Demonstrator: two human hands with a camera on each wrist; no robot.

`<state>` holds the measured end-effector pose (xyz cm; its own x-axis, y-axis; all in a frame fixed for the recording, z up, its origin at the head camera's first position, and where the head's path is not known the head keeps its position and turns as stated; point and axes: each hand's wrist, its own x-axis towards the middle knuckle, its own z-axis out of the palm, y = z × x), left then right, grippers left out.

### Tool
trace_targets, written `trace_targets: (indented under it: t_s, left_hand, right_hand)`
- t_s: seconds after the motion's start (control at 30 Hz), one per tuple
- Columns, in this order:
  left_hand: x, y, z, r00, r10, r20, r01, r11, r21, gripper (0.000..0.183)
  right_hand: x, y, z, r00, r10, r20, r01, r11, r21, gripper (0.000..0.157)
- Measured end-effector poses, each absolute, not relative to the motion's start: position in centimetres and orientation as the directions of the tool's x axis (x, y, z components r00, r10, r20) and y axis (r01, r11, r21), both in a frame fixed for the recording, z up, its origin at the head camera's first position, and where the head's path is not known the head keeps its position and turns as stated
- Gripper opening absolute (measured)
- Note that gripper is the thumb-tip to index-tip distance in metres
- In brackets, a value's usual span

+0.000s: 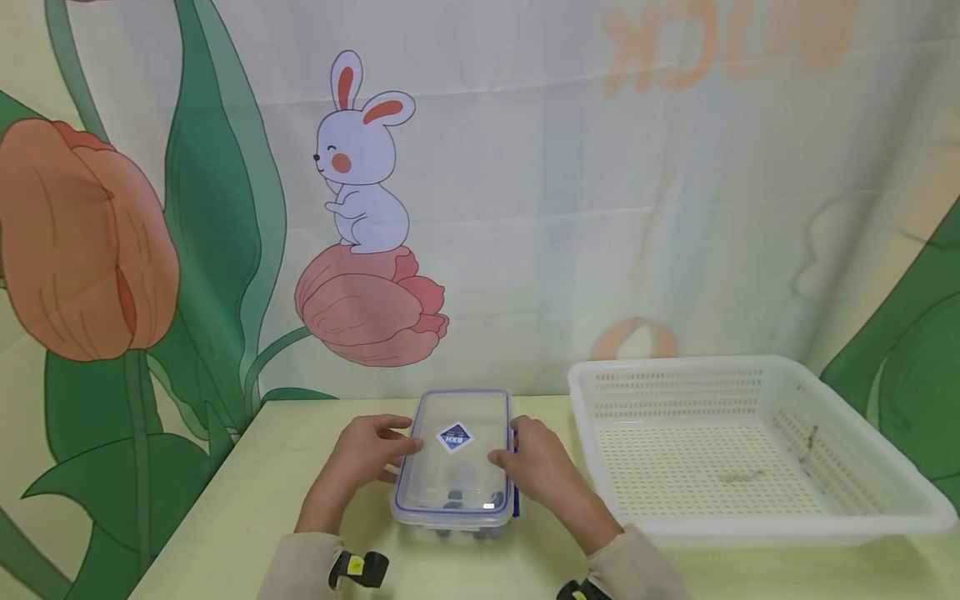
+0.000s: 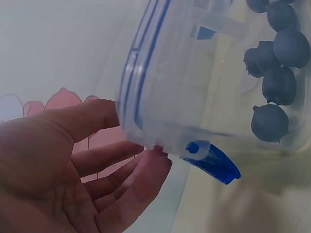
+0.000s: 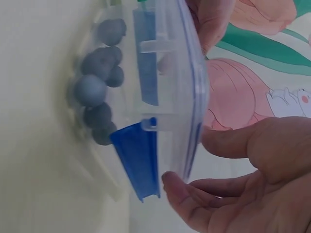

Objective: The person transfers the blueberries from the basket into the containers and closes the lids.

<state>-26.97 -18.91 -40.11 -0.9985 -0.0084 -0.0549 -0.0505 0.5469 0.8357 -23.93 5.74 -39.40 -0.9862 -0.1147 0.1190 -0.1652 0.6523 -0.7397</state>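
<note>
A clear plastic food container [image 1: 435,527] stands on the table, its clear lid [image 1: 465,479] with a blue seal line on top. Several blueberries [image 2: 279,87] lie inside at the bottom. My left hand [image 1: 363,454] holds the lid's left edge, thumb above and fingers along the side. Opposite it, my right hand [image 1: 542,462] pinches the right edge with its thumb on the lid. In the right wrist view, one blue latch [image 3: 138,162] sticks outward below the rim. Another blue latch [image 2: 218,165] juts out near my left fingertips.
A large white plastic basket [image 1: 682,527] stands on the table to the right of the container. The pale yellow table [image 1: 225,533] runs up to a hanging cloth [image 1: 525,250] printed with tulips and a rabbit. A diamond-shaped label [image 1: 456,437] is on the lid.
</note>
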Motion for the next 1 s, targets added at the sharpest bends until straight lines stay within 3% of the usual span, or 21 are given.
trace_targets:
  t_s: [0.27,0.6,1.0]
  left_hand:
    - [-27.3,-20.3,-40.5,-0.995,-0.047,-0.083,-0.095,0.514,0.852,0.050]
    - [-27.5,-20.6,-40.9,-0.994,-0.048,-0.096,-0.107,0.495,0.862,0.048]
    - [-28.3,-21.7,-42.1,-0.973,-0.016,-0.232,-0.211,0.480,0.852,0.072]
  right_hand:
    - [-24.2,5.0,-40.8,-0.988,-0.094,0.121,-0.153,0.561,-0.813,0.056]
    - [-24.6,5.1,-41.8,-0.994,-0.043,0.098,-0.107,0.484,-0.869,0.061]
    - [-24.4,5.3,-42.6,-0.996,-0.068,-0.055,0.025,0.385,-0.922,0.085]
